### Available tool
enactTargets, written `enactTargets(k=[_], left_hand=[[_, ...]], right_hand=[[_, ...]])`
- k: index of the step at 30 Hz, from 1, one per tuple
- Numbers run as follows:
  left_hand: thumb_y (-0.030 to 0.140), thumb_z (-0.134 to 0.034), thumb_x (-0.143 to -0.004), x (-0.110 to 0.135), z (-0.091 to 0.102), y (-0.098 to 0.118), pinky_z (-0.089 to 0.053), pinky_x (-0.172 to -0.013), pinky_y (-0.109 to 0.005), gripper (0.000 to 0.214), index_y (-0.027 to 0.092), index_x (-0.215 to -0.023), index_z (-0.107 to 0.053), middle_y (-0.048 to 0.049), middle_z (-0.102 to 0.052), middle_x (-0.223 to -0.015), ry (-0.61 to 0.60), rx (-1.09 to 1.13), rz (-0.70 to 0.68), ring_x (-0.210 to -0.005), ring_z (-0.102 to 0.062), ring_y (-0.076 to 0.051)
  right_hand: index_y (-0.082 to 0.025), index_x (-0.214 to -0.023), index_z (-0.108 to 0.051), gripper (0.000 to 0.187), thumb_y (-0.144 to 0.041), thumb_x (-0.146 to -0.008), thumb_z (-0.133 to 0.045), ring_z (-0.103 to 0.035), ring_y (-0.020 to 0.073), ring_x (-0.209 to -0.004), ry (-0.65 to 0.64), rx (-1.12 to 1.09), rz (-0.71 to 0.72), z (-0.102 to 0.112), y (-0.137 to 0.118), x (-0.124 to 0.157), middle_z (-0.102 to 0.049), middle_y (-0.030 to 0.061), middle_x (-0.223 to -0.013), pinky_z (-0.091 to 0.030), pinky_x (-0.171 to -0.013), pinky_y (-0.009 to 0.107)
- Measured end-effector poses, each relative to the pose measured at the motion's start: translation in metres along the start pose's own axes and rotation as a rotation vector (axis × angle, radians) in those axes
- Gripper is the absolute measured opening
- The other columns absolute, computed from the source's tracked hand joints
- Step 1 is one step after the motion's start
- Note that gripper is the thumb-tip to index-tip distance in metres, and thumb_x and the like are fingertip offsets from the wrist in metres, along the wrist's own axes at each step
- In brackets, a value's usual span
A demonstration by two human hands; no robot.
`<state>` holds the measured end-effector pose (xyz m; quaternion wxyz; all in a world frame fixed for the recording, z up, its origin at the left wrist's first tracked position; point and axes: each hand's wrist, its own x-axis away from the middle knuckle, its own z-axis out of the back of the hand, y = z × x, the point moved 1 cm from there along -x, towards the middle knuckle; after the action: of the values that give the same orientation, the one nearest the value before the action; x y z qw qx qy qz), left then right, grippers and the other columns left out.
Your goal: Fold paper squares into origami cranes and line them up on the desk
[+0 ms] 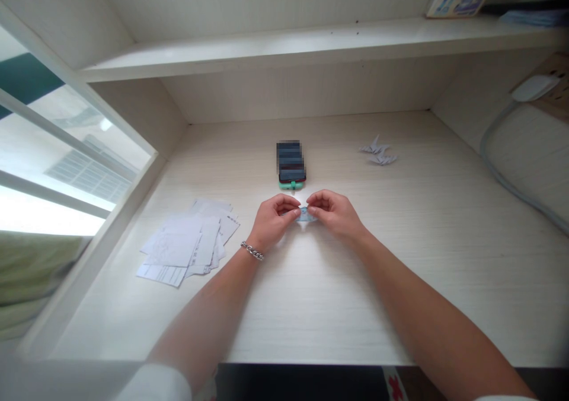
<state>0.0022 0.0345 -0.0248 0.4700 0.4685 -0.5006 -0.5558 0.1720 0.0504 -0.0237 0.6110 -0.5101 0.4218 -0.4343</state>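
Note:
A small light-blue piece of folded paper [304, 215] is held between both hands over the middle of the desk. My left hand [276, 216], with a silver chain bracelet [252, 250] at its wrist, pinches the paper's left end between thumb and fingers. On the opposite end, my right hand [333, 211] has a like pinch. The fingers cover much of the paper, so its exact shape is hidden. Just beyond the hands lies a phone [291, 162] with a green edge at its near end; its screen is blurred out.
Loose white paper sheets [178, 241] lie in an untidy pile at left. Folded paper cranes [379, 150] sit at the back right. A shelf [275, 57] overhangs the desk's rear. At right, a cable [498, 175] hangs from a plug [536, 88] in a socket.

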Motion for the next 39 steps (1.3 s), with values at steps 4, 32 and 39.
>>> enactTargets(k=[4, 32, 39], left_hand=[[0.02, -0.069, -0.068, -0.001, 0.0, -0.001, -0.052, -0.07, -0.027, 0.018, 0.013, -0.084, -0.063, -0.0061, -0.067, -0.082, 0.015, 0.025, 0.002, -0.074, -0.064, -0.014], [0.028, -0.054, -0.084, 0.009, -0.009, 0.011, -0.052, -0.079, -0.028, 0.022, 0.019, -0.098, -0.068, -0.0066, -0.069, -0.1, 0.14, -0.247, -0.187, -0.089, -0.064, -0.016], [0.027, -0.06, -0.078, 0.007, -0.003, 0.01, -0.051, -0.069, -0.026, 0.018, 0.019, -0.093, -0.068, -0.0048, -0.069, -0.091, 0.219, -0.37, -0.173, -0.077, -0.062, -0.014]], right_hand=[[-0.019, -0.09, -0.062, 0.016, -0.022, -0.075, -0.059, -0.063, 0.0177, -0.077, -0.021, 0.021, 0.005, 0.001, 0.003, -0.001, -0.066, 0.0039, -0.083, -0.049, -0.072, 0.032], [-0.016, -0.091, -0.07, 0.036, -0.047, -0.082, -0.054, -0.064, 0.0224, -0.086, 0.061, -0.037, -0.014, -0.015, 0.0, 0.003, -0.07, 0.0069, -0.089, -0.051, -0.077, 0.034], [-0.015, -0.086, -0.069, 0.029, -0.04, -0.072, -0.068, -0.065, 0.0184, -0.07, 0.094, -0.158, -0.136, -0.011, 0.002, 0.002, -0.069, 0.0069, -0.082, -0.053, -0.069, 0.033]])
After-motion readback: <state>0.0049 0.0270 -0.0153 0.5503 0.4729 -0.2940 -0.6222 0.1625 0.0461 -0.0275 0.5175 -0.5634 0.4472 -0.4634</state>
